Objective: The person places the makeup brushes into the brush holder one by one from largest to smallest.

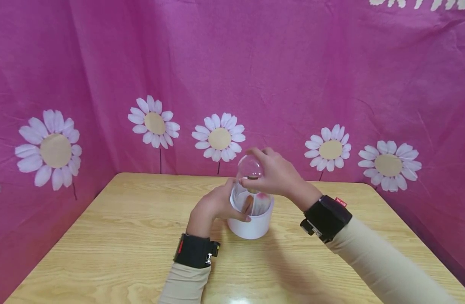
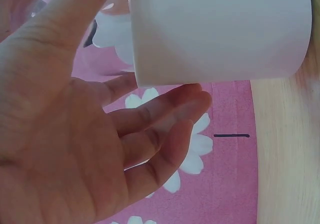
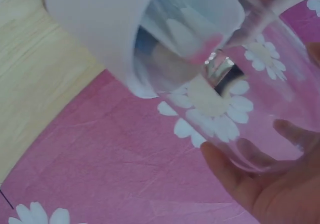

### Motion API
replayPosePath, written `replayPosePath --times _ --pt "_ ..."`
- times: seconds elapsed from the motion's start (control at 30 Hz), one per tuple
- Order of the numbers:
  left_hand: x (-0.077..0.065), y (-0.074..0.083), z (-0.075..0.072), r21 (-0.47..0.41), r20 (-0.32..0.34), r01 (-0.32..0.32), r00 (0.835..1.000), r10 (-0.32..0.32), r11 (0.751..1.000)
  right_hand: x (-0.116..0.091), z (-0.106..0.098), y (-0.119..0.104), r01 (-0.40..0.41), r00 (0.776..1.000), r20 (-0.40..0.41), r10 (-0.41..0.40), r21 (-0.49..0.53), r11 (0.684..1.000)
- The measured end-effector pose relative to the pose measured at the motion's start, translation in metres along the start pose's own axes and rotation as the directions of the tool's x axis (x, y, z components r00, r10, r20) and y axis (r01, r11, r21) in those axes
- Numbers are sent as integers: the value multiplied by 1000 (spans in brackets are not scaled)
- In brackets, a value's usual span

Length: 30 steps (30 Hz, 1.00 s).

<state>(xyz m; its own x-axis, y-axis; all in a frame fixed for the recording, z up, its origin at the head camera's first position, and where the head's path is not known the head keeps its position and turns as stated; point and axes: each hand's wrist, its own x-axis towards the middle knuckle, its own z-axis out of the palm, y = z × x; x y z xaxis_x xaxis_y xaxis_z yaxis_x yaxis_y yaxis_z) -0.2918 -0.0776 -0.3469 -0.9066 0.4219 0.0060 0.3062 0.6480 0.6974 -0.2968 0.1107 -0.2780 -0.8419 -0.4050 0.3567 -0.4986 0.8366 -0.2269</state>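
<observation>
A white cylindrical container [image 1: 249, 228] stands on the wooden table, its side filling the top of the left wrist view. My left hand [image 1: 215, 202] grips it from the left, thumb on the near side by the rim and fingers round the far side. A clear domed cover [image 1: 247, 164] rises out of its top, lower part inside the rim. My right hand [image 1: 279, 174] holds the cover near its rounded top, with fingers spread round the plastic. Through it show white dividers, a pink patch and a slim piece with a shiny metal band and dark end [image 3: 225, 74].
The wooden table [image 1: 122, 253] extends on all sides of the container. Behind it hangs a magenta cloth backdrop [image 1: 255, 63] with white paper daisies [image 1: 219, 138]. Black bands with small cameras sit on both wrists, over beige sleeves [image 1: 384, 261].
</observation>
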Motion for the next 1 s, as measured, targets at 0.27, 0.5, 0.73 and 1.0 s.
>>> replayPosePath --times 0.27,0.5,0.73,1.0 --pt "3 5 1 24 -25 -43 999 44 999 -2 4 1 -3 998 -58 2 -31 1000" --pt "9 10 3 8 -266 -181 948 176 984 0 12 -1 6 996 -84 -8 -21 1000" --pt "18 17 12 -55 -501 -244 846 185 968 7 22 -3 19 994 -109 -25 -51 998" --pt "42 12 3 41 -564 -246 794 225 968 30 18 1 5 999 -41 -6 -11 1000"
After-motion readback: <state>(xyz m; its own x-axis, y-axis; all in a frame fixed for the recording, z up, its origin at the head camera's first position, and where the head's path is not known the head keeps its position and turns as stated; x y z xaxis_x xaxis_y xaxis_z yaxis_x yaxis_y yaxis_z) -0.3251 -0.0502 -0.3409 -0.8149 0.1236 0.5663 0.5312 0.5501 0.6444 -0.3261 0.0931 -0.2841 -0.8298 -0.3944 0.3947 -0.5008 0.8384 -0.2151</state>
